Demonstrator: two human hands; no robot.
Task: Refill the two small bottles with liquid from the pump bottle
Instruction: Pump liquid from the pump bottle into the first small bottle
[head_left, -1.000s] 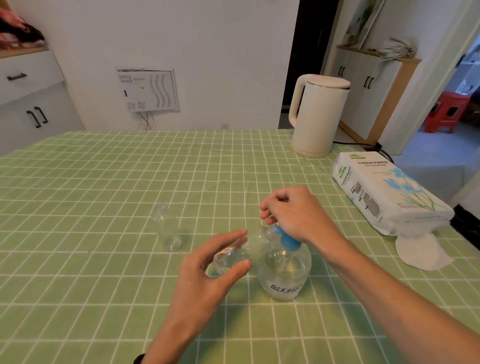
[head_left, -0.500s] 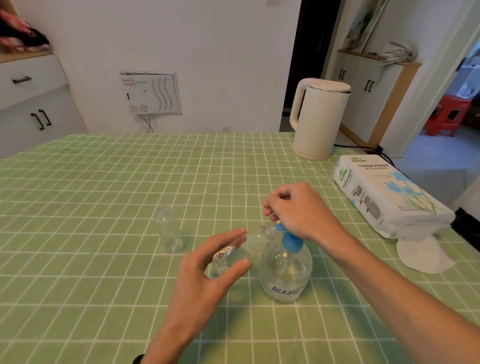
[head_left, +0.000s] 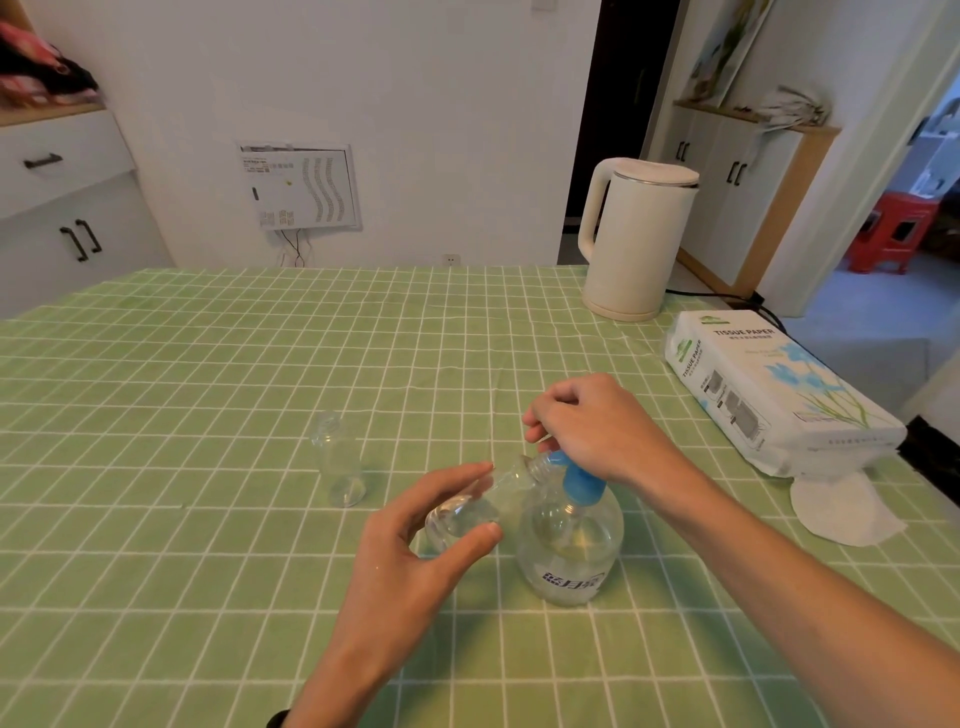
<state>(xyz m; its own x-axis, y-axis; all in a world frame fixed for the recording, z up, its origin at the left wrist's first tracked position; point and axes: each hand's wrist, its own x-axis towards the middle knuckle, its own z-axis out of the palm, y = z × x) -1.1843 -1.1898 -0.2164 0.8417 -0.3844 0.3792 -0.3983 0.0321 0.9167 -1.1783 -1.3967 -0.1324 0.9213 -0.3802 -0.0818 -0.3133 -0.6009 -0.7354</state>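
On the green checked cloth stands the pump bottle, the right hand closed over its blue pump head. Her left hand grips one small bottle tilted, mouth up against the nozzle (contents too clear to judge). Another small bottle stands upright nearby, to the left, untouched.

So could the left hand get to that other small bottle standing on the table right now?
Probably not yet: the left hand is holding a tilted small bottle at the pump. The path to the standing bottle looks clear.
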